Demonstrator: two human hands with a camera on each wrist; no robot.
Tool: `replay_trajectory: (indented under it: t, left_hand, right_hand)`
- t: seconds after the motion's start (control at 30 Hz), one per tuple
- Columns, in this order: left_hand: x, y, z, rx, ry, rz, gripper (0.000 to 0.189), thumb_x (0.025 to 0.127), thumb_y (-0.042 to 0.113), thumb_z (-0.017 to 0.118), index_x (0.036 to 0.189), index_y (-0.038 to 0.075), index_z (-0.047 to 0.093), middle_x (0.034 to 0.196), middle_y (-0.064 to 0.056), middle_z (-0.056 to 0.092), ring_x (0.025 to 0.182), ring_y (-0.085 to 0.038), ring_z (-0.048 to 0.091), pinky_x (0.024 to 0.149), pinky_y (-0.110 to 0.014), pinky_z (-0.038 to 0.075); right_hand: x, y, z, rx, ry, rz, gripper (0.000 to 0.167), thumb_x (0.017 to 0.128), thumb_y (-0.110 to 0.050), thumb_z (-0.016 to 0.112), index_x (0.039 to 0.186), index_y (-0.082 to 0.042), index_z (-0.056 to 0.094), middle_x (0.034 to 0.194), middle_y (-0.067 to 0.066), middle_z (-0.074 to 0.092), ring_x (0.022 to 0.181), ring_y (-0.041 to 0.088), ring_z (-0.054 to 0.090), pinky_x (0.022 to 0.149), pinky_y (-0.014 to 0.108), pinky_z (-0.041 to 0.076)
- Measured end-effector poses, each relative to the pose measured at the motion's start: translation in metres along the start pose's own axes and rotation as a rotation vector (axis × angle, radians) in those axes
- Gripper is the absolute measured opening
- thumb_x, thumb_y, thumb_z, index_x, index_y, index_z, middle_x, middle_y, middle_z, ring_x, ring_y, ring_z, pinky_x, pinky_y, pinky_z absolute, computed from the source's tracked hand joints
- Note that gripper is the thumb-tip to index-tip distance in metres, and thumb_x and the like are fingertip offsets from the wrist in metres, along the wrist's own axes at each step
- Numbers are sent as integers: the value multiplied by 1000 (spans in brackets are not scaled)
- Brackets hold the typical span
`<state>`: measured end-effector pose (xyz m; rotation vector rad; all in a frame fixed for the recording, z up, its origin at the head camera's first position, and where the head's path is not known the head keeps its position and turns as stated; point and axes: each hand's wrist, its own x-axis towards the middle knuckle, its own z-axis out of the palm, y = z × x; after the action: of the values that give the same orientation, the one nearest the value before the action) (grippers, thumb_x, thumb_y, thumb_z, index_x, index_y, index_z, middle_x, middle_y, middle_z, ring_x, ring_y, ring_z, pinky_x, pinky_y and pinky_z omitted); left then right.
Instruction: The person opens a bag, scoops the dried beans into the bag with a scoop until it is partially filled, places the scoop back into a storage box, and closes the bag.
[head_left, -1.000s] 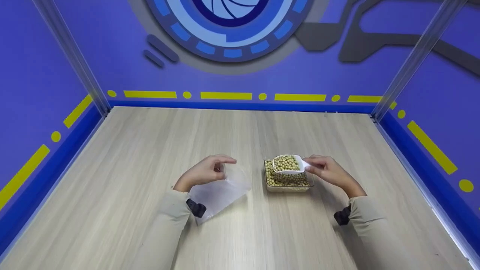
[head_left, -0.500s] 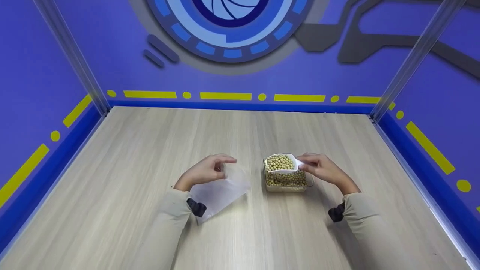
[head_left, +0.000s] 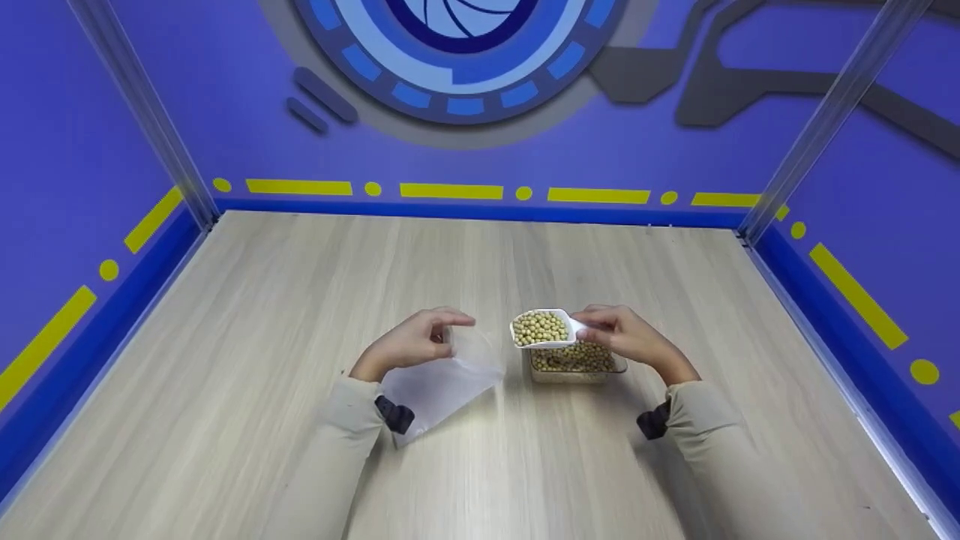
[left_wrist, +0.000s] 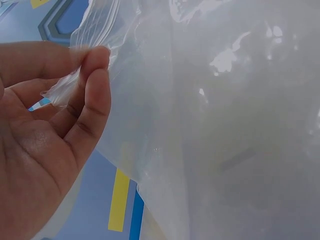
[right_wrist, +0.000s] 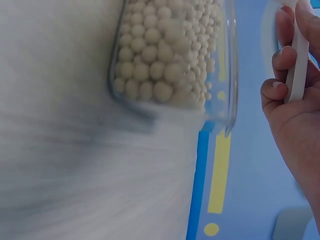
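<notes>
A person's two hands at work over a wood-grain table [head_left: 300,300], seen from the head and from both wrists. The left hand [head_left: 409,341] pinches a clear plastic bag [head_left: 450,390] near its ribbed top edge, thumb against fingers; the bag hangs slanting below and to the right of this hand, its lower corner near the left wrist. The right hand [head_left: 634,337] grips the handle of a white scoop [head_left: 572,330], its fingers curled round it, as the right wrist view confirms. The scoop is held roughly level and filled with round, pale beans [head_left: 540,328]. It lies above the left part of a clear box [head_left: 574,377], its front end reaching past the box's left side toward the bag, from which it stands apart. The box rests on the table, to the right of the bag, and holds more of the same beans. Each forearm wears a light sleeve [head_left: 337,431], with a small black device [head_left: 395,415] at the wrist. Behind the table rises a blue-violet wall [head_left: 465,169] with yellow markings along its base.
</notes>
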<state>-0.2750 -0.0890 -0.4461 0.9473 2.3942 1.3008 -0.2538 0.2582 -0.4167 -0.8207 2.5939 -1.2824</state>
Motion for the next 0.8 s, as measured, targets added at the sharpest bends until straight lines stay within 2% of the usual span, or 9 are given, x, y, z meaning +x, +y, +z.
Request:
replay_trajectory:
  t: [0.43,0.67,0.8]
  left_hand:
    - [2,-1,1,8,7,3,50,81,-6,59,131,0,57,128,-17,58,79,-13,49,73,-24,44]
    - [3,-2,1,-27,-7,14,49,82,-7,57,131,-4,55,121,-23,59,73,-11,47,67,-21,41]
    - [3,0,1,-20,-9,22,48,82,-7,57,130,-4,56,126,-22,58,74,-10,47,68,-20,42]
  right_hand:
    - [13,-10,12,25,-39,3,31,91,-2,60,119,9,63,104,23,65,84,8,52,74,18,44]
    - [20,-13,18,9,-75,-6,29,91,-3,60,117,8,65,109,22,66,93,14,58,78,20,47]
    - [24,-16,19,-12,-96,-19,28,92,-5,61,116,7,66,109,21,66,94,15,59,80,21,48]
